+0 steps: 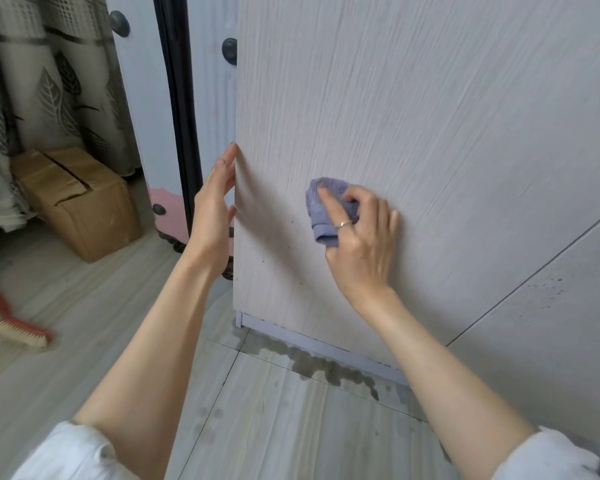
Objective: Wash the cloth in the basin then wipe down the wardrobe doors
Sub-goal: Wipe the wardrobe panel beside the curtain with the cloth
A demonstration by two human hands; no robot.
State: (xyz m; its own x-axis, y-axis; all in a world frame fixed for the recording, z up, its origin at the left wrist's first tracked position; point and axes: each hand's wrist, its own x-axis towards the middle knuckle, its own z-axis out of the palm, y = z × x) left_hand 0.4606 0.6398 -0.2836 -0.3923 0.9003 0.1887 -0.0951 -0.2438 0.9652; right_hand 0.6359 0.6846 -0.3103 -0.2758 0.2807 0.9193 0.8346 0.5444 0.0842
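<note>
A pale wood-grain wardrobe door (413,116) fills the middle and right of the head view. My right hand (361,240) presses a bunched purple cloth (321,206) flat against its lower part, index finger stretched over the cloth. My left hand (213,206) grips the door's left edge, fingers behind it and thumb in front. Small dark specks dot the door below the cloth. A second door panel (551,323) at the lower right carries a patch of dark spots. No basin is in view.
A wet patch (326,367) lies on the floor tiles under the wardrobe's base rail. A cardboard box (80,199) stands at the left by a leaf-print curtain (49,81). A red-handled brush (18,327) lies on the floor at the far left.
</note>
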